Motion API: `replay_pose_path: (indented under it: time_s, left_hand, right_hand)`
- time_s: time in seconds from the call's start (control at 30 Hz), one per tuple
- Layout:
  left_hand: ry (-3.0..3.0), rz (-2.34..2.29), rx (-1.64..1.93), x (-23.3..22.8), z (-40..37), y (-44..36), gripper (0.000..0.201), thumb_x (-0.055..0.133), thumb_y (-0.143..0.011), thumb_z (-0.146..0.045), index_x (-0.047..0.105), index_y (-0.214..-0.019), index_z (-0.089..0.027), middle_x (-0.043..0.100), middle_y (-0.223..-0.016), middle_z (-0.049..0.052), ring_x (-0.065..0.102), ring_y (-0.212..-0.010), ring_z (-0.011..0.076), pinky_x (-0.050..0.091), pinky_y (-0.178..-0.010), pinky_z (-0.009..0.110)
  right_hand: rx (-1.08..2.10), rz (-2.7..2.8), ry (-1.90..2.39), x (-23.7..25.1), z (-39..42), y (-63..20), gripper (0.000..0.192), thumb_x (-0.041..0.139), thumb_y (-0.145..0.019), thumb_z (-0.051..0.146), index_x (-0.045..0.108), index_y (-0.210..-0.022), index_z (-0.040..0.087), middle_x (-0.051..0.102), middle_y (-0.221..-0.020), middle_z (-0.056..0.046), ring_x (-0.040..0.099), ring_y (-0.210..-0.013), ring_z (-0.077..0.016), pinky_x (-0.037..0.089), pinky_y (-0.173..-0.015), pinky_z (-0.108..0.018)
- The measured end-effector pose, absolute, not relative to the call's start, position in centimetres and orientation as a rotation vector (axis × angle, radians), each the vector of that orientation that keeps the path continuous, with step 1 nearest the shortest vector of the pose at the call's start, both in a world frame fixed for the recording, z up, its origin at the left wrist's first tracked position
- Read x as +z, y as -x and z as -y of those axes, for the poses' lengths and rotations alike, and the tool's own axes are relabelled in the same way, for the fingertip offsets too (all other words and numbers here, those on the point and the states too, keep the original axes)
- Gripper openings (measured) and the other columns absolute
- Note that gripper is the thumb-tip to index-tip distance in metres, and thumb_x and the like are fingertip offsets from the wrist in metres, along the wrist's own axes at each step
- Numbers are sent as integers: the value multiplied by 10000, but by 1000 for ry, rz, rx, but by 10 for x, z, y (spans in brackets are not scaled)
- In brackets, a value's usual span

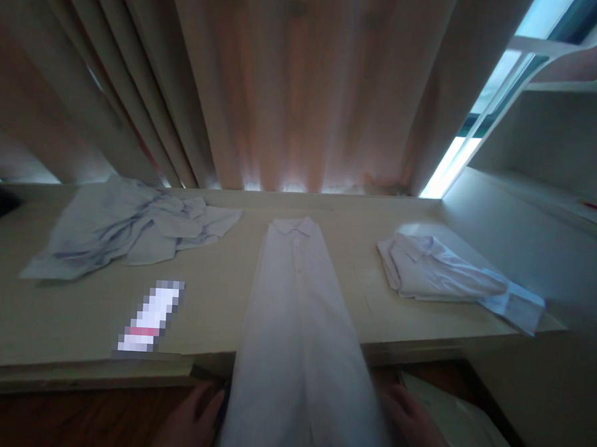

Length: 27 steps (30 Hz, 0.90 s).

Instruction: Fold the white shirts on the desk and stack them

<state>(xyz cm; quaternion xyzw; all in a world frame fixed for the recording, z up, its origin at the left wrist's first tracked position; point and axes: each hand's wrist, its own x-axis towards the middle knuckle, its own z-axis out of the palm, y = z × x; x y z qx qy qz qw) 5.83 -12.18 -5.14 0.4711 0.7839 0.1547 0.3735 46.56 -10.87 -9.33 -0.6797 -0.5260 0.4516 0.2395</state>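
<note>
A white collared shirt lies folded into a long narrow strip down the middle of the light wooden table, its lower part hanging over the front edge. My left hand sits at the strip's lower left edge below the table front. My right hand rests at its lower right edge. Both hands touch the hanging cloth; the grip itself is hidden by the fabric and dim light.
A crumpled pale blue shirt lies at the back left. A folded white shirt sits at the right. A small blurred white and pink object lies front left. Curtains hang behind; white shelves stand at right.
</note>
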Motion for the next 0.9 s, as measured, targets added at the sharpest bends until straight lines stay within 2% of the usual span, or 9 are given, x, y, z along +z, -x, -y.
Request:
replay_pose_path:
  time_s: [0.1, 0.2, 0.3, 0.47, 0.63, 0.73, 0.9]
  left_hand:
    - [-1372, -2053, 394, -45, 64, -67, 453, 359, -823, -481, 584, -1098, -200, 637, -1165, 104, 586, -1072, 227, 439, -916, 343]
    - [-1530, -2145, 236, -41, 7, -86, 464, 334, -832, -495, 589, -1020, -156, 650, -1077, 158, 609, -996, 241, 450, -835, 344]
    - [-1558, -2164, 164, -44, -22, -97, 411, 365, -822, -454, 596, -936, -133, 659, -986, 167, 626, -903, 245, 449, -751, 333]
    - [-1551, -2134, 224, -61, -22, -86, 294, 369, -815, -321, 607, -859, -156, 661, -953, 140, 621, -845, 227, 428, -702, 320]
    - [-1485, -2049, 353, -65, -29, -65, 240, 443, -774, -313, 620, -764, -152, 676, -861, 109, 622, -804, 210, 432, -710, 303]
    - [-1396, -1975, 438, -59, -34, -57, 238, 471, -752, -312, 626, -748, -131, 683, -824, 107, 632, -772, 196, 451, -680, 278]
    - [-1274, -1906, 529, -47, -28, -54, 320, 402, -783, -342, 634, -827, -126, 699, -807, 86, 638, -682, 170, 476, -605, 267]
  right_hand:
    - [1075, 1510, 1869, -72, 60, -450, 395, 418, -808, 541, 615, -913, 215, 689, -923, -55, 615, -896, -222, 454, -790, -302]
    - [1016, 1549, 1903, -62, 9, -425, 351, 386, -838, 479, 576, -950, 206, 681, -894, -58, 625, -828, -198, 447, -720, -284]
    - [927, 1616, 2005, -71, -29, -410, 321, 395, -848, 460, 567, -947, 208, 676, -852, -56, 626, -778, -181, 422, -668, -269]
    - [783, 1660, 2176, -90, -52, -414, 258, 476, -816, 443, 556, -879, 206, 666, -825, -61, 608, -748, -179, 384, -624, -263]
    - [791, 1762, 2110, -91, -48, -414, 87, 534, -760, 270, 545, -708, 201, 650, -731, -33, 574, -690, -150, 357, -595, -240]
    - [782, 1772, 2076, -90, -45, -412, 109, 484, -788, 238, 538, -704, 193, 648, -745, -35, 570, -703, -142, 358, -601, -230]
    - [761, 1793, 2066, -86, -44, -411, 162, 430, -836, 278, 535, -750, 189, 650, -779, -51, 576, -718, -150, 356, -599, -236]
